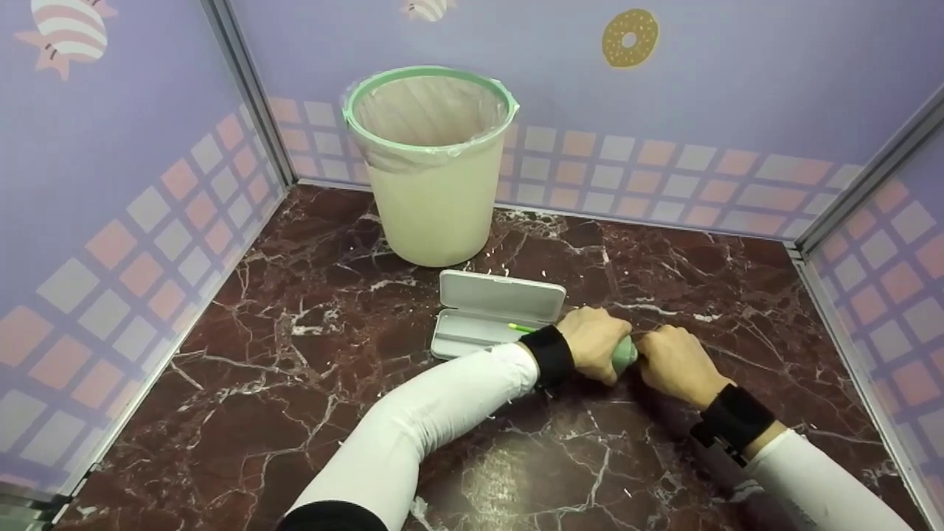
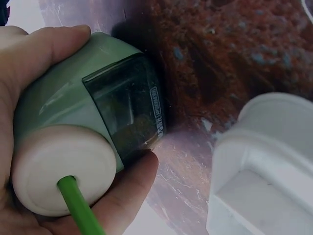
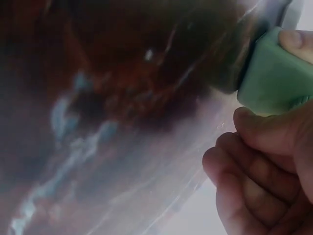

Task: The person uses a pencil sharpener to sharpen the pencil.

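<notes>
My left hand (image 1: 592, 345) grips a green pencil sharpener (image 2: 63, 98) with a dark see-through window (image 2: 129, 103). A green pencil (image 2: 80, 208) sticks out of its round pale end. In the head view, a length of green pencil (image 1: 522, 327) shows over the open white pencil case (image 1: 472, 346), left of that hand. My right hand (image 1: 680, 365) is at the sharpener's opposite end, fingers curled and thumb close against the green body (image 3: 274, 78). Whatever lies between the right thumb and fingers is hidden.
A cream bin (image 1: 439, 206) with a green rim and clear liner stands behind the case. Small white bits (image 1: 544, 273) lie on the dark red marbled table (image 1: 258, 398). Patterned purple panels (image 1: 575, 96) enclose the back and sides.
</notes>
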The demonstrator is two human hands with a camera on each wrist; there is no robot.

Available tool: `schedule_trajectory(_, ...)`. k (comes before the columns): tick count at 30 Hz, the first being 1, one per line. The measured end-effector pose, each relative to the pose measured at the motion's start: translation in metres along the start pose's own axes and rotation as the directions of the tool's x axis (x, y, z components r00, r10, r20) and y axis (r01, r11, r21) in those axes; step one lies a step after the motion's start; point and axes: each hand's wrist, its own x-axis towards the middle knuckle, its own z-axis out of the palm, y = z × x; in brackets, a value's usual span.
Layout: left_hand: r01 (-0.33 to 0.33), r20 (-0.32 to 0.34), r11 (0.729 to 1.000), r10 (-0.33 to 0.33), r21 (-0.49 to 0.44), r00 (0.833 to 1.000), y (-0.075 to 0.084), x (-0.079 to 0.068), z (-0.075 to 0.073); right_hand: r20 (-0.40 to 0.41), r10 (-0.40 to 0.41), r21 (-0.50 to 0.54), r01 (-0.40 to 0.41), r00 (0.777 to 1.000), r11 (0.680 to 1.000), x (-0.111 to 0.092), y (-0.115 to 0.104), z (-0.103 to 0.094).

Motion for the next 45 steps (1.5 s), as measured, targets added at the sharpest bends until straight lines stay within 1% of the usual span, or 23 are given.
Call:
schedule_trajectory(3, 0.003, 0.002, 1.000, -0.003, -0.014, 1.000, 0.001, 0.000, 0.002, 0.000, 0.000, 0.026, 0.000, 1.000, 1.000, -0.004, -0.001, 0.002)
schedule_trajectory(6, 0.008, 0.003, 1.000, -0.008, -0.017, 1.000, 0.002, 0.000, 0.003, -0.007, -0.014, 0.021, 0.014, 1.000, 1.000, -0.009, -0.004, 0.003)
schedule_trajectory(12, 0.026, 0.006, 0.999, -0.026, -0.022, 1.000, 0.001, 0.000, 0.002, -0.007, -0.044, -0.031, 0.044, 0.999, 0.999, -0.018, -0.014, 0.002)
schedule_trajectory(15, 0.031, 0.006, 0.999, -0.031, -0.027, 1.000, 0.001, 0.000, 0.002, -0.012, -0.077, -0.050, 0.076, 0.997, 0.996, -0.022, -0.018, 0.000)
schedule_trajectory(24, 0.037, 0.023, 0.999, -0.036, -0.032, 0.999, 0.006, -0.001, 0.001, -0.066, -0.144, -0.068, 0.139, 0.987, 0.988, -0.033, -0.022, -0.003)
schedule_trajectory(28, 0.042, 0.037, 0.999, -0.041, -0.025, 0.998, 0.004, 0.000, 0.000, -0.088, -0.190, -0.076, 0.183, 0.978, 0.980, -0.036, -0.026, -0.009)
schedule_trajectory(33, 0.047, 0.040, 0.998, -0.045, -0.040, 0.998, 0.002, 0.000, 0.001, -0.110, -0.202, -0.062, 0.196, 0.973, 0.979, -0.038, -0.030, -0.021)
schedule_trajectory(39, 0.040, 0.024, 0.999, -0.040, -0.017, 0.999, 0.002, -0.003, 0.004, -0.119, -0.218, -0.059, 0.212, 0.969, 0.975, -0.038, -0.034, -0.032)
schedule_trajectory(45, 0.035, 0.022, 0.999, -0.035, -0.029, 0.999, 0.003, -0.001, 0.000, -0.182, -0.243, -0.105, 0.227, 0.953, 0.968, -0.036, -0.030, -0.046)
